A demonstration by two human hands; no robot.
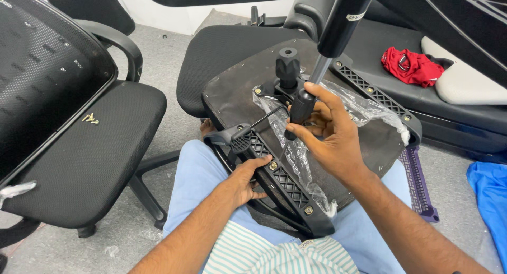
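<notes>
Hands work on the underside of an office chair seat (237, 102) that lies upside down across the person's lap. The right hand (330, 139) has its fingers (312, 132) closed around the black lower end of a gas lift cylinder (317, 68), which stands tilted on the seat's middle. The left hand (247, 178) rests on a black plastic armrest bracket (280, 176), its fingers curled over the near edge and pressing down.

To do this step well, I think the left hand should hold the seat still so it does not slide off the knees, and the right hand should keep the cylinder straight over the metal plate, not leaning.

The seat's bottom is a flat dark board with a dull, slightly rough look. Both brackets have a criss-cross grid pattern and shiny round bolts. Crinkly clear plastic wrap (296, 152) lies over the board, thin and see-through. A black knob (288, 68) with bumpy sides stands just beside the cylinder. The cylinder has a smooth silver rod and a fat black tube above it.

At the left stands another office chair (90, 152) with soft woven cloth and a mesh back; a few small brass screws (90, 118) lie on it. A red cloth (412, 67) sits far right.
</notes>
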